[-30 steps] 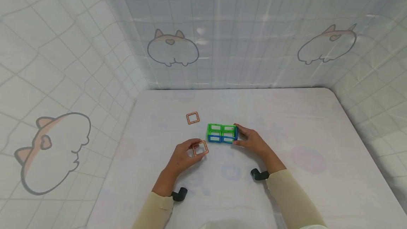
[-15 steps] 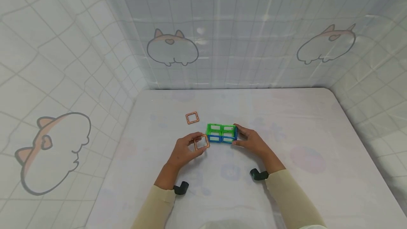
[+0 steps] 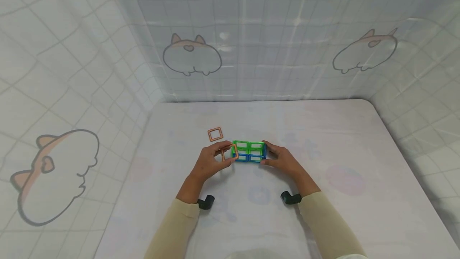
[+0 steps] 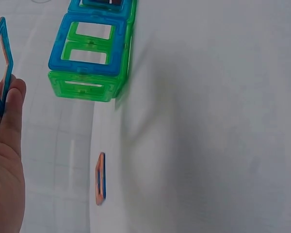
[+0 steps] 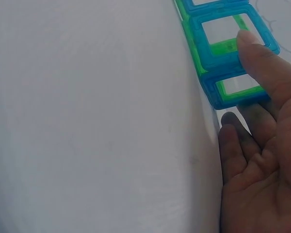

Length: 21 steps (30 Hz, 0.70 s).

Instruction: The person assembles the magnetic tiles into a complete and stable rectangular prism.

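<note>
My left hand (image 3: 208, 162) pinches a square orange magnetic tile (image 3: 236, 152) upright between thumb and fingers. In the head view this tile overlaps the left end of a box of magnetic tiles (image 3: 248, 156). The left wrist view shows that tile (image 4: 8, 51) with a blue face and an orange edge, apart from the box (image 4: 87, 68). Green and blue square frames make up the box, two squares long. At its right end my right hand (image 3: 284, 161) grips it, the thumb (image 5: 254, 53) on a blue front square and fingers behind the end.
A second orange tile (image 3: 216, 139) lies flat on the white patterned tabletop (image 3: 258, 219), behind and left of the box. White tiled-pattern sheeting (image 3: 273, 51) stands around the back and sides. A dark wrist strap piece (image 3: 206, 202) shows at the left cuff.
My left hand has moved forward and slightly right with its orange tile, up to the left end of the box. The right hand keeps its grip on the box.
</note>
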Each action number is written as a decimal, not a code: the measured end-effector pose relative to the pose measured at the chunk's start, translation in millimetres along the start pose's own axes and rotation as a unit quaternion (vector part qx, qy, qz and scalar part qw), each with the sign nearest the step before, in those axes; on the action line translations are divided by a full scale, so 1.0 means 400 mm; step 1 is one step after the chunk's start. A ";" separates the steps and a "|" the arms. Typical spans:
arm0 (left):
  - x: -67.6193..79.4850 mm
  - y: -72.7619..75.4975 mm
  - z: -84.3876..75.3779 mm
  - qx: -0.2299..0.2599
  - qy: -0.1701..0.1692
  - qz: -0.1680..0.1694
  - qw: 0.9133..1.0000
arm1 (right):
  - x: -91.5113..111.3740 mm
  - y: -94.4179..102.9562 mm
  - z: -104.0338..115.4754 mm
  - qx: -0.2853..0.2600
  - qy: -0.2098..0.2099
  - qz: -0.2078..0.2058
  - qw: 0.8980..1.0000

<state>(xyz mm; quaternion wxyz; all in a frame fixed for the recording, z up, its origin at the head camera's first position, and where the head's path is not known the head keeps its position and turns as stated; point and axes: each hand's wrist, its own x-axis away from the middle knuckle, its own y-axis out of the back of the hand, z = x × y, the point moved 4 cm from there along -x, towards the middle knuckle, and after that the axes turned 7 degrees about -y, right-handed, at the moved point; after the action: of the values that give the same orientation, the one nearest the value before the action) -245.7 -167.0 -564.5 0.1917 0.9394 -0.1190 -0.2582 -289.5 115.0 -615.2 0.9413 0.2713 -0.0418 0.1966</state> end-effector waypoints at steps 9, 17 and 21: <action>-0.051 -0.006 0.013 -0.019 -0.001 0.007 1.000 | -0.002 0.009 -0.005 -0.005 -0.006 0.004 1.000; -0.075 -0.016 0.025 -0.048 0.025 0.021 0.998 | -0.003 0.009 0.005 0.006 0.000 0.004 1.000; -0.083 -0.023 0.017 -0.087 -0.004 0.026 0.996 | -0.002 0.009 0.004 0.005 -0.005 0.003 1.000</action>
<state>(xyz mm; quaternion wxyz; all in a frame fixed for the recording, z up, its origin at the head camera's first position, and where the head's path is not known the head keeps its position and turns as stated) -276.0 -150.1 -559.3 0.2787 0.9148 -0.1209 -0.2663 -291.6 116.8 -612.1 0.9390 0.2772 -0.0459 0.1983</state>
